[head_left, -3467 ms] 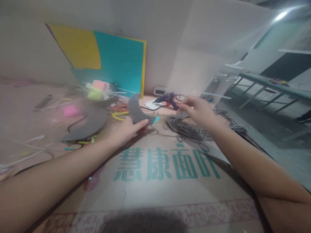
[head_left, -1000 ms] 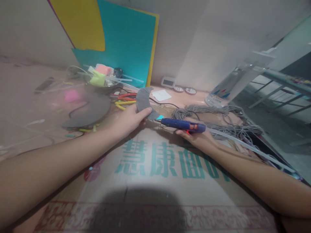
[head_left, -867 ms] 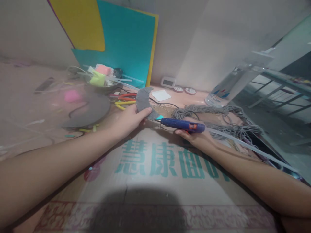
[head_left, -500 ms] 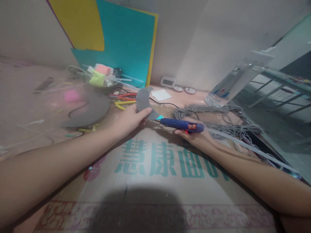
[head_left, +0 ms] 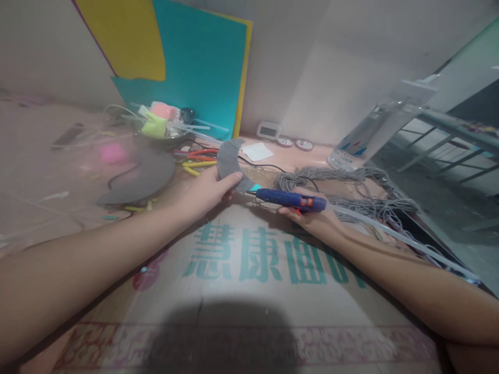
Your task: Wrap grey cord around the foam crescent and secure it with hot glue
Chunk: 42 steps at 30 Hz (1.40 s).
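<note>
A grey crescent shape wrapped in yarn (head_left: 228,162) is pinched in my left hand (head_left: 212,189), thumb on top and fingers beneath. At the crescent's lower tip a small patch of turquoise (head_left: 255,187) shows unwrapped. My right hand (head_left: 312,215) is closed around a blue hot glue gun (head_left: 290,199), its nozzle pointing left at that turquoise tip. Whether the nozzle touches it I cannot tell. A long clear glue stick (head_left: 390,232) trails from the gun's back over my right forearm, and a red light glows under its body.
Grey yarn (head_left: 351,179) lies in loops behind my right hand, near a clear bottle (head_left: 362,130). Pliers with red and yellow handles (head_left: 200,156) lie beyond my left hand. A bowl of odds and ends (head_left: 161,135) stands before turquoise and yellow sheets (head_left: 198,62). Printed cardboard (head_left: 234,311) covers the table.
The view has shifted very slightly. Both hands, the crescent and the glue gun keep nearly the same positions relative to each other.
</note>
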Available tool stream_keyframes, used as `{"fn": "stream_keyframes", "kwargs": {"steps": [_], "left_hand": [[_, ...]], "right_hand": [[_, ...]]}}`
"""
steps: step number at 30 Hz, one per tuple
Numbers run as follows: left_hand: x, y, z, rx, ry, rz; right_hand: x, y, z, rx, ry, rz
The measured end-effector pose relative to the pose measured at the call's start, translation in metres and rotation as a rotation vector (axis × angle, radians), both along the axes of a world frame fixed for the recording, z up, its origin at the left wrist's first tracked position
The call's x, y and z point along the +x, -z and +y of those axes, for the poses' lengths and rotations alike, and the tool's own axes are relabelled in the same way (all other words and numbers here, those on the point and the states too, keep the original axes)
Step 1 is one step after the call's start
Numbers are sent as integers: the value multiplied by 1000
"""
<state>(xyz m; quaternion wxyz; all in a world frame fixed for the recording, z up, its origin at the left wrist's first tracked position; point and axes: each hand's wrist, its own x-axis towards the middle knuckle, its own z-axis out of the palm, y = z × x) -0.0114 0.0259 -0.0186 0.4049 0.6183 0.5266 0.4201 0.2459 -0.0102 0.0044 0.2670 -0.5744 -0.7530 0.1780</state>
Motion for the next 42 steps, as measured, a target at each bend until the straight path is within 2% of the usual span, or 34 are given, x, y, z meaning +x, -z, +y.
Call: {"fn": "stream_keyframes", "kwargs": {"steps": [4,11,20,30,42], "left_hand": [[0,0,0,1,-6,-3],[0,2,0,0,-2,-2],[2,-2,-2,4,-18,-11],[2,-6,-4,-15,5,-57],[3,-5,-4,-34,6,-94]], "right_hand": [[-1,0,1,14,21,-31],[-8,-5,-1,1,-20,53],[-4,-2,0,10,8,32],[-7,-11,-4,-30,12,29],[-1,-8,-4,-20,53,-1]]}}
